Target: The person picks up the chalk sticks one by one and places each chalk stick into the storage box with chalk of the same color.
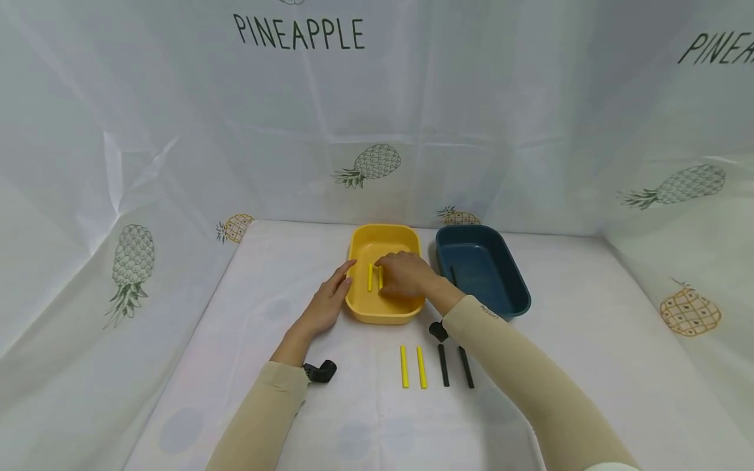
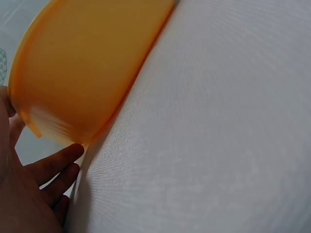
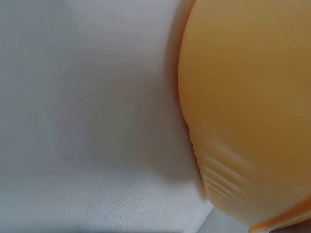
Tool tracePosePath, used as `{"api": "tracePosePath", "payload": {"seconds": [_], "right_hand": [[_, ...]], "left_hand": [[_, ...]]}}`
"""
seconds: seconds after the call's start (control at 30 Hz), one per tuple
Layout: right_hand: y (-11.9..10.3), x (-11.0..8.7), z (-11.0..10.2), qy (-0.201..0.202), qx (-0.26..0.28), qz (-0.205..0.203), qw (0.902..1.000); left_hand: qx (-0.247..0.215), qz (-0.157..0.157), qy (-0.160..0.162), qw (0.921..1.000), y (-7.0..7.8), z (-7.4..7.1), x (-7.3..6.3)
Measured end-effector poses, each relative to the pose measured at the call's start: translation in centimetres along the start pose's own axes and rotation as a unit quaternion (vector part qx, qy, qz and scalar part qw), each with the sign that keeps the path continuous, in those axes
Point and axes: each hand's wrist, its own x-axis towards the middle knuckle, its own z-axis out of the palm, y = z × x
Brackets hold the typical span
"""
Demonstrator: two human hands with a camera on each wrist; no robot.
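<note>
Your right hand (image 1: 408,273) is inside the yellow tray (image 1: 385,319), entering over its right side, with the fingers bent downward. The right-hand yellow stick (image 1: 380,278) lies in the tray right at those fingers, between the forefinger's tip at its far end and the thumb side at its near end. You cannot tell from here whether they pinch it or only touch it; the right wrist view shows mostly the tray's outer wall. A second yellow stick (image 1: 370,278) lies in the tray just to the left, roughly parallel and apart from your fingers.

Your left hand (image 1: 326,306) is at the tray's left side, fingers loosely extended and slightly spread, against the rim and wall without curling round any stick.

To the right stands a blue tray (image 1: 480,261), with a dark stick (image 1: 453,275) along its left side. Your right sleeve (image 1: 518,366) passes over that tray's near left part and hides some of it.

On the near side of the yellow tray, four sticks lie in a row on the white worktop (image 1: 353,399): a left yellow one (image 1: 404,366), another yellow one (image 1: 421,367), a black one (image 1: 444,365) and a slanted black one (image 1: 466,367) near your right sleeve. A pineapple-print sheet (image 1: 501,85) hangs behind.
</note>
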Motion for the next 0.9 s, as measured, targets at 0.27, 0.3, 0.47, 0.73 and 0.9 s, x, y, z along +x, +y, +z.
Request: {"api": "tracePosePath", "payload": {"seconds": [0.27,0.3,0.47,0.73,0.9], "right_hand": [[-0.14,0.15,0.27,0.004,-0.013,0.010,0.9999],[-0.12,0.17,0.32,0.004,-0.015,0.010,0.9998],[-0.01,0.22,0.52,0.004,-0.023,0.012,0.9997],[0.13,0.24,0.52,0.006,-0.015,0.005,0.9999],[0.38,0.26,0.36,0.004,-0.003,-0.001,1.0000]], "left_hand": [[-0.002,0.002,-0.001,1.0000,0.09,-0.03,0.00],[-0.002,0.002,-0.001,1.0000,0.10,-0.03,0.00],[-0.001,0.007,-0.003,1.0000,0.01,0.00,-0.03],[0.003,0.002,0.000,1.0000,-0.02,0.07,-0.14],[0.005,0.003,-0.001,1.0000,-0.06,0.12,-0.05]]}}
